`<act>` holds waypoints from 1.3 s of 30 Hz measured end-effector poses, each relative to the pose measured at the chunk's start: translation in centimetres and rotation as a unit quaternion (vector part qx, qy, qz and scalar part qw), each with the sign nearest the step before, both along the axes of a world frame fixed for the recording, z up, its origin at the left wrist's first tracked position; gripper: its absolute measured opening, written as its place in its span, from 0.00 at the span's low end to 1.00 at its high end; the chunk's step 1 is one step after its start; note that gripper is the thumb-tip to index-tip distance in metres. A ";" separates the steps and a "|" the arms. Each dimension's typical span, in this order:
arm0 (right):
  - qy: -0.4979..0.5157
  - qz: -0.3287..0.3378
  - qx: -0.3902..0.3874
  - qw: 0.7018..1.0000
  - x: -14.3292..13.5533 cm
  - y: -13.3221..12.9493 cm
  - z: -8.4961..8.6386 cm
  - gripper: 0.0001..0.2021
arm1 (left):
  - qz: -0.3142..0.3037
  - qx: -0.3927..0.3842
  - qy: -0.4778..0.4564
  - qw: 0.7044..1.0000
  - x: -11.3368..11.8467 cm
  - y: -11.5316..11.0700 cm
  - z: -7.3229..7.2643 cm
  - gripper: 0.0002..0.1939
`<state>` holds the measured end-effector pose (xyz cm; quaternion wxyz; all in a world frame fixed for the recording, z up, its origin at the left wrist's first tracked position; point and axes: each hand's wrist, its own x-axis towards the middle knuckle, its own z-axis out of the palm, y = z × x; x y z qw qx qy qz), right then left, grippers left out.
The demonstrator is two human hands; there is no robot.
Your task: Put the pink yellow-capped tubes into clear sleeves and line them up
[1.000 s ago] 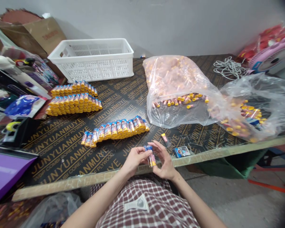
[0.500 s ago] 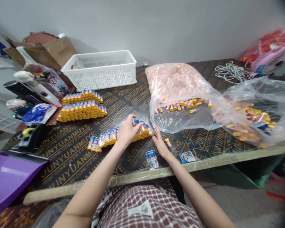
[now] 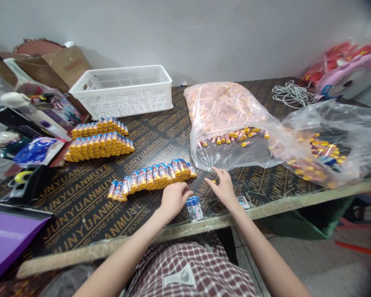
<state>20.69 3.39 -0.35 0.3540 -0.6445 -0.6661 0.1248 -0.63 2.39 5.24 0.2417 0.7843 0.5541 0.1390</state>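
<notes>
We seem to be picking up, our right hand (image 3: 225, 190) spread and unloaded beside a small yellow plastic cap (image 3: 214, 181) on the black, gold-lettered table (image 3: 154, 146), needing a light pinch; whether our curled left hand (image 3: 174, 199) holds anything, we cannot tell.

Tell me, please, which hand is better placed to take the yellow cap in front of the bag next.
Probably the right hand: it is open, and the yellow cap shows within its opening. The left hand is curled and farther away, near the front stack.
</notes>
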 end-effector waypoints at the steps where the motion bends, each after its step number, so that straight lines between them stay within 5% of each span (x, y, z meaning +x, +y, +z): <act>1: -0.030 -0.014 -0.016 0.999 0.5 0.1 -0.4 0.25 | -0.013 -0.030 0.014 0.999 0.3 -0.6 -1.4 0.09; 4: -0.066 -0.004 -0.056 0.996 1.3 -0.1 -1.5 0.21 | 0.002 -0.057 0.023 0.998 0.9 -1.3 -4.7 0.08; 7: -0.054 0.012 -0.052 0.997 1.3 -0.6 -1.9 0.18 | 0.026 -0.059 -0.001 0.998 0.8 -1.1 -6.0 0.04; 13: 0.021 0.007 -0.019 1.000 0.9 -1.8 -0.4 0.21 | 0.025 -0.057 -0.024 0.998 0.4 -1.4 -5.8 0.08; 18: 0.093 0.029 -0.032 0.995 0.5 -3.3 0.6 0.14 | 0.045 -0.060 -0.034 0.997 0.6 -1.7 -6.3 0.04; 35: 0.154 0.015 -0.052 0.987 -1.0 -5.8 1.2 0.12 | 0.001 -0.002 -0.060 0.998 -0.1 -2.4 -6.7 0.04; 39: 0.183 0.008 -0.054 0.982 -1.2 -6.1 1.5 0.10 | 0.032 -0.001 -0.155 0.987 -0.1 -2.7 -6.6 0.03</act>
